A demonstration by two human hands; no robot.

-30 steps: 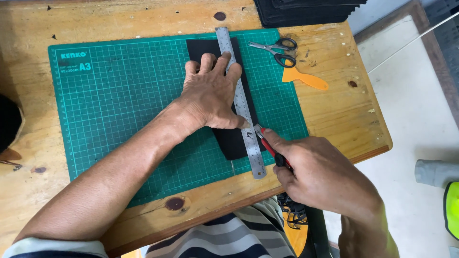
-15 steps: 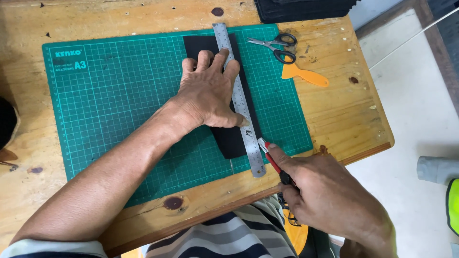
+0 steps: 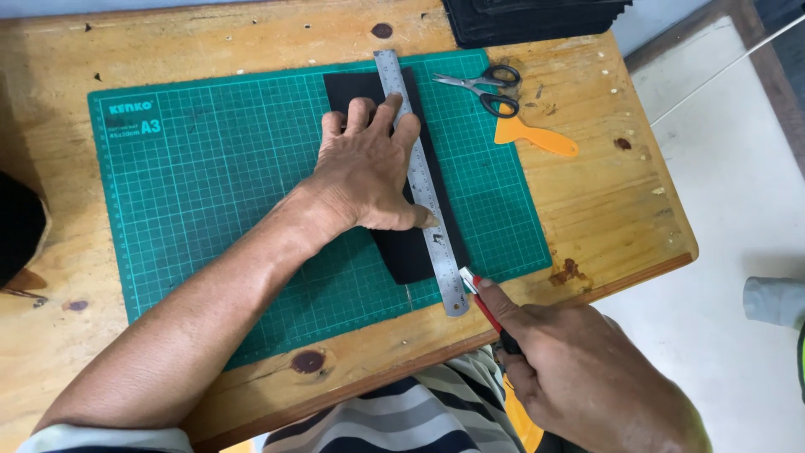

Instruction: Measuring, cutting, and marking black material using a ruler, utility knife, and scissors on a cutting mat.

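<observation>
Right hand [image 3: 587, 382] was closed around a red-handled knife [image 3: 486, 306], blade tip at the near end of the steel ruler [image 3: 419, 180], just past the near edge of the black sheet [image 3: 419, 243]. Left hand [image 3: 369, 172] lay flat and spread, pressing ruler and sheet down onto the green cutting mat [image 3: 210, 193]; thumb tip sat touching the ruler's left edge, fingertips across its top end.

Risks, as I judged them:
- Blade was beside the ruler end, not against it; a wander would nick the mat or the wooden table [image 3: 604, 210].
- Pressure sat on the far half only; the near end could pivot and skew the line.
- Fingertips overlapped the ruler near the cutting edge; a blade riding up could catch them.

Farther off: scissors [image 3: 486, 84] and an orange scraper [image 3: 537, 137] lay on the table, clear of the ruler. Stack of black sheets [image 3: 537, 17] at the far edge.

Containers: none in view.
</observation>
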